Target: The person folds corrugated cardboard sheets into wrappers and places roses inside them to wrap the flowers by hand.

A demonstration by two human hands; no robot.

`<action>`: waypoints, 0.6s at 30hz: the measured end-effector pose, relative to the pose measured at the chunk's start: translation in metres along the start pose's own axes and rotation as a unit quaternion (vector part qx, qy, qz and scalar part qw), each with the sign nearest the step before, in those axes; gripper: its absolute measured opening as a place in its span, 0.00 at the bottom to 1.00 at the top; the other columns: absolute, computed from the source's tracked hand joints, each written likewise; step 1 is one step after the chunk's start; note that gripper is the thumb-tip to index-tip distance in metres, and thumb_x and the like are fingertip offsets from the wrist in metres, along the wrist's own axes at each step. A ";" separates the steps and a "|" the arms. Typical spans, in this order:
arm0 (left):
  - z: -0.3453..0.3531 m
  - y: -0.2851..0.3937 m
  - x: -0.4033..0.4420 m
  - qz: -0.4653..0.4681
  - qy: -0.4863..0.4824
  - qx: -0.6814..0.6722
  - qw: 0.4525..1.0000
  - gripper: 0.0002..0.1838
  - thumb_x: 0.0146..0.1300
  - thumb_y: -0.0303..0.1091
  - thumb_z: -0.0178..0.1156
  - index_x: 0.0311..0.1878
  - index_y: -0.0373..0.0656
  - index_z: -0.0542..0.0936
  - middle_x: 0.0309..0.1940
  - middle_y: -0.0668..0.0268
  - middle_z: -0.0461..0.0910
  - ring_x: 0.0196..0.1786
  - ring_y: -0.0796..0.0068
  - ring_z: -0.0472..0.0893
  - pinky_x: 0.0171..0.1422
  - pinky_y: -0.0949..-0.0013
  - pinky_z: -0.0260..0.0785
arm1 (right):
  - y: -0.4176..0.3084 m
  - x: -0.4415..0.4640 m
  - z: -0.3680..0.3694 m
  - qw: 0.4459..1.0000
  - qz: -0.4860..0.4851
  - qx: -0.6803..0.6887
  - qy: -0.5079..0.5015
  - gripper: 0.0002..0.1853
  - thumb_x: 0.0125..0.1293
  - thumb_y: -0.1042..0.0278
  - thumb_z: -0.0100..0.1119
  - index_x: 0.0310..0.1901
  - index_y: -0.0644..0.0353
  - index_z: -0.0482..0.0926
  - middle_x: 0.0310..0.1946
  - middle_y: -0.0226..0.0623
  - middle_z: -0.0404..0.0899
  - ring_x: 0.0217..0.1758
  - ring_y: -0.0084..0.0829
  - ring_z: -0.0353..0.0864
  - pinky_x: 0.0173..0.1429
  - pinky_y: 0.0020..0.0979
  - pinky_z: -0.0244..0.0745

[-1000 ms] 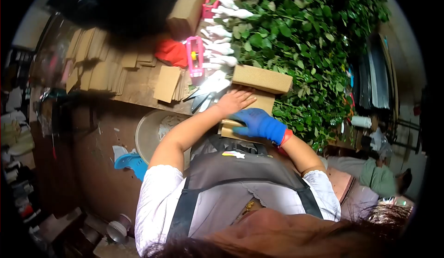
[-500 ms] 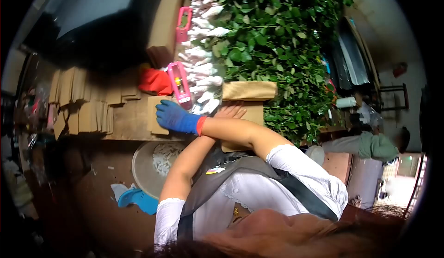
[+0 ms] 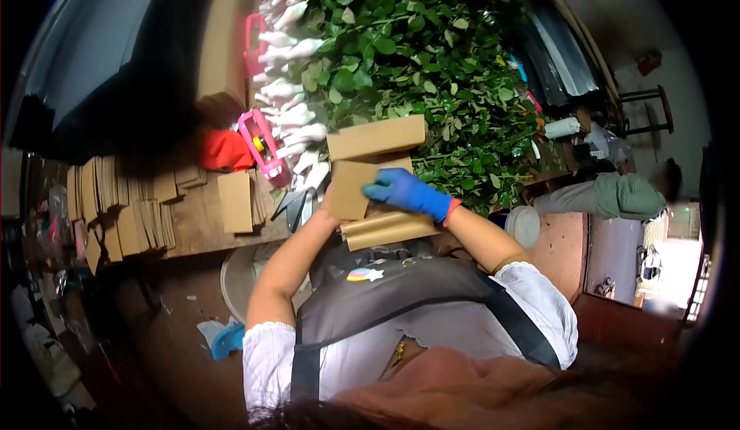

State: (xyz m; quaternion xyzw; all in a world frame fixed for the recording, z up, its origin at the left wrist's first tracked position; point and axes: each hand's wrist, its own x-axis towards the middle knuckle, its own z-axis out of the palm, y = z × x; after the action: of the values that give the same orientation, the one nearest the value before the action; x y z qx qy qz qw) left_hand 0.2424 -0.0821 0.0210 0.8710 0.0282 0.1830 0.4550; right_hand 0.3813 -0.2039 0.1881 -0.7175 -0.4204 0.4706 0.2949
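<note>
A small brown cardboard piece (image 3: 348, 191) is held up in front of my body. My left hand (image 3: 328, 211), bare, is at its left edge, with most of the fingers hidden by the piece. My right hand (image 3: 405, 192), in a blue glove with a red cuff, grips the same piece from the right, fingers closed at its edge. Beneath the hands lies a wider sheet of cardboard (image 3: 391, 232) with a bent front edge. Behind them, a folded corrugated cardboard strip (image 3: 378, 138) rests against leafy green stems (image 3: 432, 60).
Stacked cardboard pieces (image 3: 127, 206) stand at left on the wooden table (image 3: 196, 218). White-netted flower heads (image 3: 285, 91), a pink tool (image 3: 262, 146) and a red cloth (image 3: 223, 149) lie beyond. A bucket (image 3: 235, 283) sits below the table edge. Another person (image 3: 628, 196) is at right.
My arms have uncrossed. The gloved right hand has brought a cardboard piece from the left stack to the middle, and my left hand has come off the sheet to meet it.
</note>
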 end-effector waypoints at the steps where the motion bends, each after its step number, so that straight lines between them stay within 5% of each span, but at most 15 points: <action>1: -0.014 0.016 0.004 -0.003 -0.061 0.110 0.992 0.34 0.59 0.56 0.68 0.65 0.47 0.77 0.59 0.55 0.78 0.62 0.49 0.76 0.67 0.52 0.70 | 0.028 0.003 -0.003 0.992 0.062 0.103 -0.045 0.20 0.74 0.53 0.63 0.48 0.67 0.83 0.37 0.38 0.88 0.39 0.22 0.86 0.45 0.28 0.83; 4: -0.017 0.024 0.006 -0.006 -0.043 0.195 0.980 0.34 0.57 0.55 0.67 0.64 0.45 0.78 0.60 0.52 0.76 0.59 0.45 0.74 0.62 0.50 0.70 | 0.058 0.026 -0.029 0.976 0.132 0.103 -0.137 0.20 0.76 0.52 0.60 0.51 0.65 0.82 0.38 0.39 0.89 0.37 0.25 0.89 0.40 0.27 0.85; 6: -0.025 0.012 0.005 0.057 -0.133 0.215 0.966 0.32 0.64 0.55 0.63 0.65 0.42 0.77 0.68 0.51 0.73 0.70 0.42 0.69 0.72 0.46 0.63 | 0.062 0.035 -0.035 0.983 0.092 0.073 -0.142 0.20 0.76 0.51 0.59 0.49 0.65 0.82 0.36 0.39 0.89 0.33 0.27 0.88 0.39 0.30 0.85; 10: -0.053 0.025 -0.028 -0.022 -0.122 0.228 0.966 0.36 0.68 0.51 0.60 0.73 0.39 0.68 0.74 0.47 0.66 0.78 0.44 0.62 0.78 0.47 0.59 | 0.086 0.057 -0.037 0.978 0.111 0.016 -0.175 0.21 0.75 0.50 0.59 0.47 0.64 0.81 0.37 0.41 0.89 0.31 0.27 0.89 0.37 0.30 0.84; 12: -0.078 0.041 -0.041 -0.074 -0.123 0.196 0.970 0.39 0.68 0.49 0.61 0.76 0.39 0.64 0.76 0.46 0.62 0.80 0.45 0.59 0.80 0.48 0.57 | 0.067 0.060 -0.033 0.976 0.119 -0.064 -0.169 0.21 0.73 0.49 0.56 0.38 0.63 0.83 0.31 0.39 0.89 0.29 0.28 0.88 0.38 0.32 0.83; 15: -0.089 0.050 -0.045 0.026 -0.058 0.219 0.974 0.26 0.67 0.39 0.63 0.66 0.39 0.75 0.67 0.48 0.74 0.68 0.47 0.76 0.68 0.54 0.73 | 0.063 0.067 -0.026 0.970 0.097 -0.153 -0.163 0.26 0.71 0.47 0.52 0.24 0.60 0.84 0.24 0.38 0.87 0.26 0.29 0.86 0.43 0.37 0.81; 18: -0.083 0.070 -0.017 0.087 -0.028 0.204 0.975 0.15 0.63 0.30 0.61 0.53 0.39 0.83 0.55 0.56 0.84 0.55 0.54 0.85 0.55 0.59 0.81 | 0.057 0.064 -0.025 0.962 0.083 -0.204 -0.162 0.26 0.71 0.48 0.50 0.25 0.60 0.85 0.24 0.40 0.87 0.29 0.33 0.87 0.45 0.39 0.81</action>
State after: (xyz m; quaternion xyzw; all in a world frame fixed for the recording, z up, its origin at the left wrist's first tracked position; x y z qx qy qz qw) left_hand 0.1896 -0.0621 0.1149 0.9492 -0.0239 0.1883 0.2510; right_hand 0.4365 -0.1755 0.1236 -0.7089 -0.4886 0.5077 0.0307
